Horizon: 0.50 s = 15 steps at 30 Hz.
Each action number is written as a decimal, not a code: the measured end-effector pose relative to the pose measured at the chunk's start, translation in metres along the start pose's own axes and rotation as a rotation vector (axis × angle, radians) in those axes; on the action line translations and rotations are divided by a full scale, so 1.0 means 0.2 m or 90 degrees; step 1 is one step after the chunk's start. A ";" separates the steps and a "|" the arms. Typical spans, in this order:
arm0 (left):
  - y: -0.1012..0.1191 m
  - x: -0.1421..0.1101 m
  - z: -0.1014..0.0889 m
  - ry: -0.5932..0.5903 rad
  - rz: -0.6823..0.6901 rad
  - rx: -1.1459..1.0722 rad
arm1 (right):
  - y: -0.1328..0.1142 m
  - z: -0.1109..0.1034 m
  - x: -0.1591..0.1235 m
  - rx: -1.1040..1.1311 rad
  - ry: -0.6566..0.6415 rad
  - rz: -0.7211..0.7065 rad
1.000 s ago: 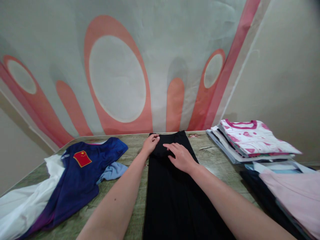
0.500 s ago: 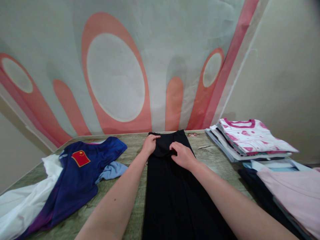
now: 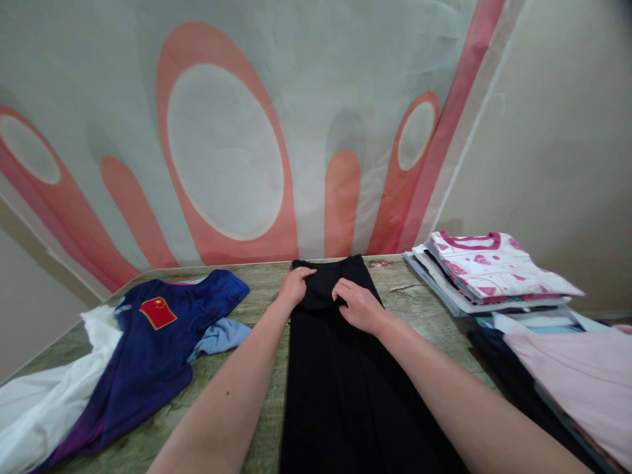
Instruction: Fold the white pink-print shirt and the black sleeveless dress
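Note:
A long pair of black trousers (image 3: 326,382) lies lengthwise on the table, its waist end at the far edge. My left hand (image 3: 295,287) grips the left edge just below the waistband, one digit stretched over the cloth. To its right, my right hand (image 3: 358,304) rests on the upper part with curled fingers closed on the black fabric; their tips are partly hidden. Between the hands, the upper cloth forms a shallow flap.
At left, a dark blue jersey (image 3: 162,359) with a red flag patch overlaps white cloth (image 3: 47,395) and light blue cloth (image 3: 224,334). Folded clothes are stacked at right: a pink-and-white top (image 3: 498,263) on one pile, a pale pink garment (image 3: 577,375) on another. A painted wall (image 3: 306,131) stands behind.
The black fold that my right hand held raised has sunk flatter, and that hand's fingers have shifted slightly up and left. My left hand stays at the same edge.

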<state>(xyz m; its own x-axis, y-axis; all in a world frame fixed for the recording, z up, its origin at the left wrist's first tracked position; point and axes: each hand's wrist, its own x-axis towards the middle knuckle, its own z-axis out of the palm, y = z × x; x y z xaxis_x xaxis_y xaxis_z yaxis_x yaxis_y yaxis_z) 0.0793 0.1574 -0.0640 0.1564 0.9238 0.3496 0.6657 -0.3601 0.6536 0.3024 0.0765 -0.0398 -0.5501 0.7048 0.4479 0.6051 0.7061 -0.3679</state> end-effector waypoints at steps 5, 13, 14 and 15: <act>0.02 0.01 -0.01 0.004 -0.028 -0.024 | -0.01 -0.02 -0.01 0.002 -0.011 -0.022; 0.01 0.01 -0.05 -0.143 -0.073 -0.225 | -0.01 -0.02 0.00 -0.025 -0.042 -0.048; 0.01 0.01 -0.05 -0.140 -0.082 -0.225 | -0.01 -0.02 0.00 -0.027 -0.044 -0.049; 0.01 0.01 -0.05 -0.133 -0.091 -0.222 | -0.01 -0.02 0.00 -0.029 -0.047 -0.050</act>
<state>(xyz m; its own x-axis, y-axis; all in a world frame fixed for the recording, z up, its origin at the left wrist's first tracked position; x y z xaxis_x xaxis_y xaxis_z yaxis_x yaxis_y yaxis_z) 0.0744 0.1568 -0.0554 0.2494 0.9610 0.1195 0.4102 -0.2166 0.8859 0.3041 0.0752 -0.0369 -0.6371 0.6515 0.4119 0.5825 0.7569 -0.2963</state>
